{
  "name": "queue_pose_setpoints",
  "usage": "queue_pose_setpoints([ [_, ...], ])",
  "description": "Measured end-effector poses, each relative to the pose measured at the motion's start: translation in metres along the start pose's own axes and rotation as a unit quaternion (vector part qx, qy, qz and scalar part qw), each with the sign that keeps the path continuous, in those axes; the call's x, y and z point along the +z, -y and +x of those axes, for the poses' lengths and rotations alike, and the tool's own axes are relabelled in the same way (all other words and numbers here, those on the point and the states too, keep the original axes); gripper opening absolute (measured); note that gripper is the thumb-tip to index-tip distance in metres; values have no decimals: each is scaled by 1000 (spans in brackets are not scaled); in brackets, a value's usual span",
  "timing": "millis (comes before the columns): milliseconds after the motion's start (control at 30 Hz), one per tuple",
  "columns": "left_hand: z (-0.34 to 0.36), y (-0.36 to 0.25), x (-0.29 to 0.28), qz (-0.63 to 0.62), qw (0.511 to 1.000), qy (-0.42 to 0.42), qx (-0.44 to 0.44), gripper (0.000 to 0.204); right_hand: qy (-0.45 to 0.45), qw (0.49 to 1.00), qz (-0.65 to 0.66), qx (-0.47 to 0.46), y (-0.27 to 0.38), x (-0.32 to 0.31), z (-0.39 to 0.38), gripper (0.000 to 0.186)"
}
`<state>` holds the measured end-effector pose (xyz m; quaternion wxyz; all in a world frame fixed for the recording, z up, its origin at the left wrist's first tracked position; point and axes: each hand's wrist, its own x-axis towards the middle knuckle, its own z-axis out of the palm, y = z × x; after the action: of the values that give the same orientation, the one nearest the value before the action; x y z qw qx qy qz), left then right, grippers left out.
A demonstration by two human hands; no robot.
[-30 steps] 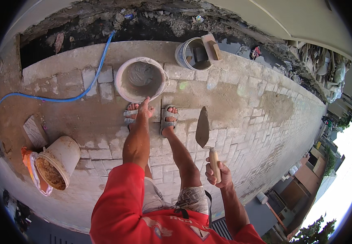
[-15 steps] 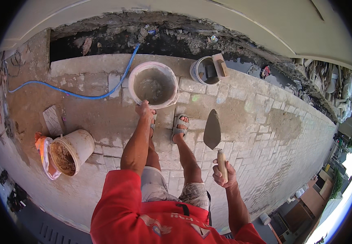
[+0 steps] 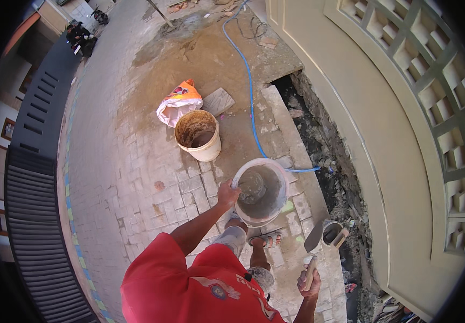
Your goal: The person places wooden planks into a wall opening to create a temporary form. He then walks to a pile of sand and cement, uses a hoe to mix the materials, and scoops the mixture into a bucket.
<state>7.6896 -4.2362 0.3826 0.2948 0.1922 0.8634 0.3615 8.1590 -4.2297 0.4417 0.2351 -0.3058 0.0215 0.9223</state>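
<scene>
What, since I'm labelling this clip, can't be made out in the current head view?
- Head view: right forearm, cut off by the lower edge.
- Head view: underside of the large bucket, hidden by its own walls.
- Head view: orange-and-white bag, partly hidden behind the brown-stained bucket.
- Head view: distant motorbike, too small for detail.

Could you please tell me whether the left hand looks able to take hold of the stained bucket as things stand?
Probably not: the left hand holds the rim of the large pale bucket, so its grip looks occupied. Otherwise, nothing seems to block the way to the stained bucket.
</scene>
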Motion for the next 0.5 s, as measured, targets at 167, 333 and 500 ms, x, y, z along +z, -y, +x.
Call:
queue_pose_setpoints([
  [167, -10, 108, -149, -182, 968, -143, -94, 28, 18, 987, -115, 113, 7, 50, 40, 47],
  [333, -54, 257, -281, -314, 845, -350, -255, 37, 62, 951, -167, 252, -51, 115, 136, 48],
  [500, -97, 359, -367, -342, 724, -473, -366, 57, 78, 910, -204, 352, -157, 205, 253, 48],
])
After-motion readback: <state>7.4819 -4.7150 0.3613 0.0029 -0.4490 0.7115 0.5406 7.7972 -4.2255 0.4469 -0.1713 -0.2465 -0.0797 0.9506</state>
